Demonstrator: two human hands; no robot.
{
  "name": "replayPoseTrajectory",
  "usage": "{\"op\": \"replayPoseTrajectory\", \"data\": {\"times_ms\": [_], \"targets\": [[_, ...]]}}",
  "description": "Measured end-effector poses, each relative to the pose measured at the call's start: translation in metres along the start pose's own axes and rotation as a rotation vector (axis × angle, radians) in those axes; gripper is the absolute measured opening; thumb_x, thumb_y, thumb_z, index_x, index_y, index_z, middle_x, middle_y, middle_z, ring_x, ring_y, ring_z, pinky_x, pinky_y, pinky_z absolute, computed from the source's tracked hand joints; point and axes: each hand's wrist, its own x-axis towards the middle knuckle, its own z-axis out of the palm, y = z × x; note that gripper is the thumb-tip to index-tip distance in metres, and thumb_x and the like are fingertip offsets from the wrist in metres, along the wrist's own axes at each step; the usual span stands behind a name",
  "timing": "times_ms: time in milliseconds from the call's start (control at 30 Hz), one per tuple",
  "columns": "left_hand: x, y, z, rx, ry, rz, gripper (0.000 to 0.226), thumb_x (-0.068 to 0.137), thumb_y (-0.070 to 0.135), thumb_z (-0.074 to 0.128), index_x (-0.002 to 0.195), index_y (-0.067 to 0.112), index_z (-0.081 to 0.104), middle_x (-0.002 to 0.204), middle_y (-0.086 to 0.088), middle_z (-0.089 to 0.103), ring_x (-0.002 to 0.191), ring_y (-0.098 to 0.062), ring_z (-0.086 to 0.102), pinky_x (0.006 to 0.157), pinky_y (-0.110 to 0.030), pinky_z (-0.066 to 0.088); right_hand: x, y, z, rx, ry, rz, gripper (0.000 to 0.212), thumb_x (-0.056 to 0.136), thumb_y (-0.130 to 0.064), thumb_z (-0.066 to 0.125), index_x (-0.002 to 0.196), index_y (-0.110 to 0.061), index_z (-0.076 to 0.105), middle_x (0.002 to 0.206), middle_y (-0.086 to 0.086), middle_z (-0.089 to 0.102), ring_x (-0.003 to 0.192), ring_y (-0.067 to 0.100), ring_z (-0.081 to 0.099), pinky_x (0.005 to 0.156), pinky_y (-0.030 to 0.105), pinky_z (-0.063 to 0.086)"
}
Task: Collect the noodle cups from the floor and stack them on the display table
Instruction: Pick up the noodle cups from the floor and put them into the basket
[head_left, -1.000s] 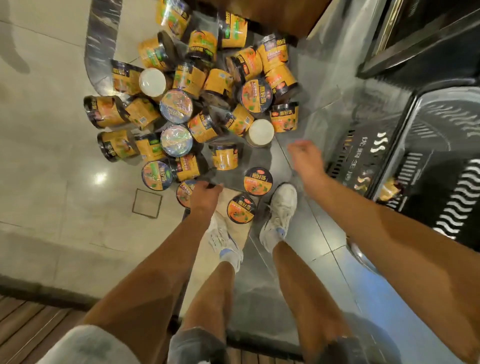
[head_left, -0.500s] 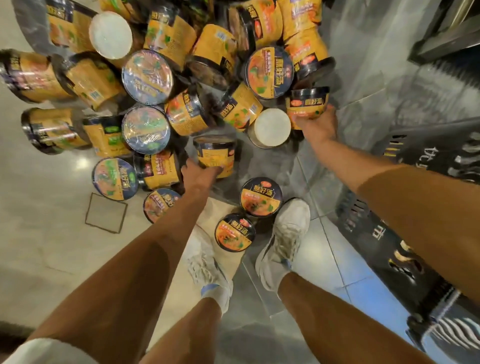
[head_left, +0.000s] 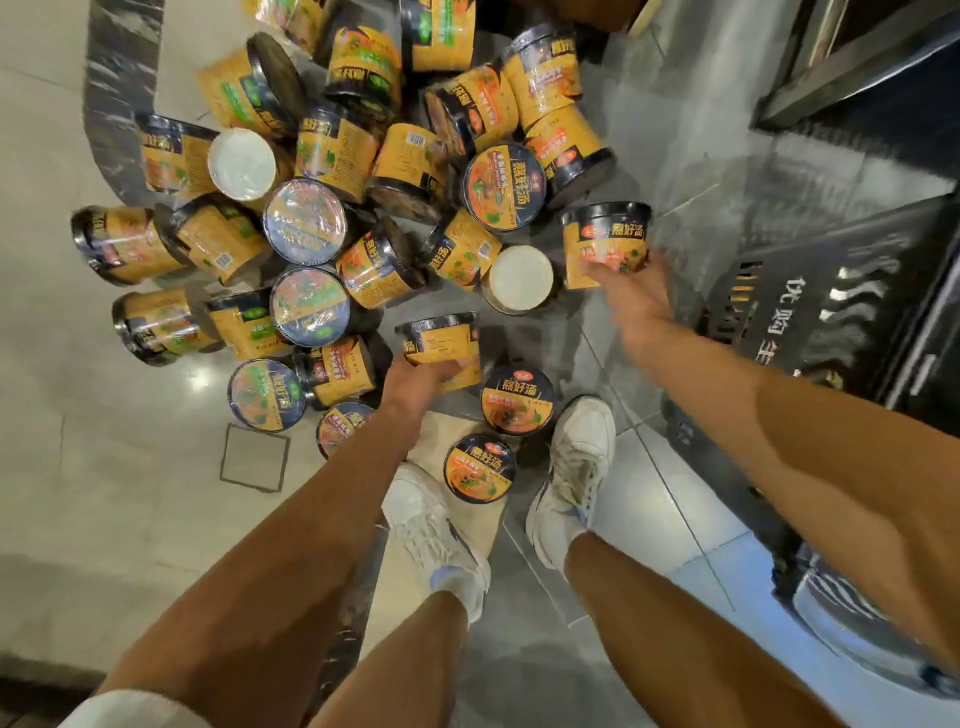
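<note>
On the floor (head_left: 67, 467), the person is gripping one noodle cup per hand: left hand (head_left: 415, 376) is curling round a cup (head_left: 441, 345) by the feet, right hand (head_left: 631, 293) is pinching another cup (head_left: 605, 241) at the pile's (head_left: 332, 218) edge. Roughly two dozen cups are lying scattered; exact count is uncertain, some overlapping. No bench is showing, so stacking is judged barely begun.

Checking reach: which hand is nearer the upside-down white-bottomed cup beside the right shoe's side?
Right. The right hand is just beside the white-bottomed cup; the left hand is lower, farther away.
</note>
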Motion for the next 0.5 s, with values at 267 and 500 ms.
{"op": "replayPoseTrajectory", "data": {"times_ms": [267, 500], "targets": [[-0.181, 0.055, -0.003, -0.016, -0.083, 0.011, 0.067, 0.08, 0.025, 0.09, 0.136, 0.012, 0.056, 0.126, -0.005, 0.071, 0.117, -0.024, 0.065, 0.108, -0.051, 0.049, -0.172, -0.055, -0.086, 0.404, -0.013, 0.117, 0.063, 0.074, -0.021, 0.094, 0.126, -0.015, 0.059, 0.105, -0.005, 0.075, 0.095, 0.009, 0.072, 0.087, 0.029, 0.054], [-0.331, 0.095, 0.028, 0.101, -0.3, 0.12, 0.042, 0.088, 0.017, 0.083, 0.126, 0.018, 0.064, 0.115, 0.003, 0.079, 0.106, -0.016, 0.076, 0.094, -0.043, 0.061, -0.298, -0.08, -0.197, 0.674, 0.033, 0.225, 0.066, 0.087, -0.017, 0.085, 0.143, -0.013, 0.052, 0.124, 0.001, 0.071, 0.118, 0.022, 0.068, 0.108, 0.044, 0.052]]}}
